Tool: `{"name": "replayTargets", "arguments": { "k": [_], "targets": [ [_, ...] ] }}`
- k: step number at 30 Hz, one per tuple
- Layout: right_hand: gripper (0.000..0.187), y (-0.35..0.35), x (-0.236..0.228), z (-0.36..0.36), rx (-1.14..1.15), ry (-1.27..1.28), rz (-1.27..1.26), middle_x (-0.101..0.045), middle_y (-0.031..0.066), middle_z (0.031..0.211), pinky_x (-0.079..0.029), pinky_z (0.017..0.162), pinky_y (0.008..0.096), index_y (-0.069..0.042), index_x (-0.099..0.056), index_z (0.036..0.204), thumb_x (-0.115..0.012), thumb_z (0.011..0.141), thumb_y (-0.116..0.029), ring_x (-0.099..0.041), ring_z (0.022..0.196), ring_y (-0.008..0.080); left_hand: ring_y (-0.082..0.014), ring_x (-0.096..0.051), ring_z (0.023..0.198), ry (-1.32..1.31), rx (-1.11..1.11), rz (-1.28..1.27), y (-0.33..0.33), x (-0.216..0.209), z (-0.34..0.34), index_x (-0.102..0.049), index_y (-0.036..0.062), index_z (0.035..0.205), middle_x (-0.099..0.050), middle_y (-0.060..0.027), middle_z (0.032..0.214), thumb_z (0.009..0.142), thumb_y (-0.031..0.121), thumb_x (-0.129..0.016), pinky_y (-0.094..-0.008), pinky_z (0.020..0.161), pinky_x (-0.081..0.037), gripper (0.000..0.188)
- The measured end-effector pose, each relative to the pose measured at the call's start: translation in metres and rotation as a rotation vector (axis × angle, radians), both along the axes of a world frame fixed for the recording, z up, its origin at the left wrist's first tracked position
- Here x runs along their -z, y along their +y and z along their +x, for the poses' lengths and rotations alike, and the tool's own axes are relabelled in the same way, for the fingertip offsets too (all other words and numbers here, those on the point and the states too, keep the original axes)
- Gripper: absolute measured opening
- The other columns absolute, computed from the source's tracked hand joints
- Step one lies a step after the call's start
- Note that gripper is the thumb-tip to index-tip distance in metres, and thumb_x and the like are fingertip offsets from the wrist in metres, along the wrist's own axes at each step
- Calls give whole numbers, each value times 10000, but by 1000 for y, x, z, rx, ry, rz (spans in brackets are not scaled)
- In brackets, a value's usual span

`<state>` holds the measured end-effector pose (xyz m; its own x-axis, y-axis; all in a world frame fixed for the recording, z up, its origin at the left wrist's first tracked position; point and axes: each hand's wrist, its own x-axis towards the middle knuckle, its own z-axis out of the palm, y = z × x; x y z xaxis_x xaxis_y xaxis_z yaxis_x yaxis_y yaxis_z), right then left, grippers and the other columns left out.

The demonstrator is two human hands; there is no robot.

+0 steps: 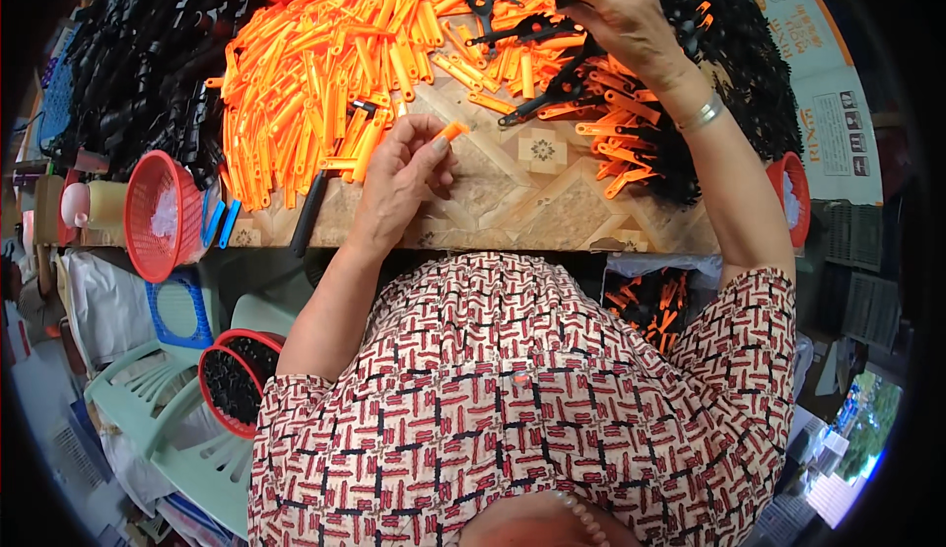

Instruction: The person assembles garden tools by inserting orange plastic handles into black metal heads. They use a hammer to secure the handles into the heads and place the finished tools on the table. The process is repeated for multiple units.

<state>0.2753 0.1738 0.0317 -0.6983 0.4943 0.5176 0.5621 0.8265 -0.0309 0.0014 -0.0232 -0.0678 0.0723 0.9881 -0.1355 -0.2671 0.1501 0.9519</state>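
The left hand (404, 168) is closed in a pinch, thumb and fingers gripping a short orange piece (453, 131) just above the table (473, 202). The right hand (626, 25), reaching farther out, has its fingertips drawn together, apparently on a black part (567, 0) that they mostly hide; whether it is lifted clear, I cannot tell. The step in hand looks like picking a black part to go with the orange piece, and the next move would probably call for bringing the two together in front of the body and lining up their ends. By count, one orange piece is in the left hand; the orange heap (325, 74) beyond and to the left of it holds far too many to number. At least four black toothed-head pieces (537, 25) lie to the left of and nearer than the right hand. There are two black heaps, one (138, 74) well left of the left hand, the other (739, 74) right of the right hand. One black-handled tool (308, 217) lies near the left forearm, with two blue pieces (230, 224) and one red basket (163, 217) farther left.
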Motion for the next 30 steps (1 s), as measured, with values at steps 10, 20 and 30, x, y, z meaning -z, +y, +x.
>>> {"name": "replayTargets", "arguments": {
  "k": [10, 20, 30],
  "targets": [
    [196, -153, 44, -31, 28, 652, -1401, -635, -25, 657, -464, 510, 204, 1, -727, 924, -659, 1004, -165, -581, 557, 38, -92, -601, 769, 419, 3, 284, -11, -30, 2, -657, 43, 1135, -664, -32, 912, 978, 106, -706, -251, 671, -504, 175],
    [222, -162, 49, -32, 11, 474, -1549, -588, -25, 598, -425, 473, 229, -6, -731, 862, -656, 997, -166, -547, 514, 37, -234, -601, 726, 1103, 222, 861, -4, -57, -10, -698, 79, 1068, -658, -46, 834, 832, 40, -769, -359, 687, -459, 250],
    [223, -163, 57, -31, -23, 412, -1613, -576, -14, 565, -394, 464, 245, -6, -706, 787, -689, 940, -168, -508, 486, 54, -236, -575, 715, 1071, 268, 883, -6, -57, 0, -700, 77, 1005, -614, -46, 795, 819, 54, -765, -362, 676, -421, 199]
  ]
}}
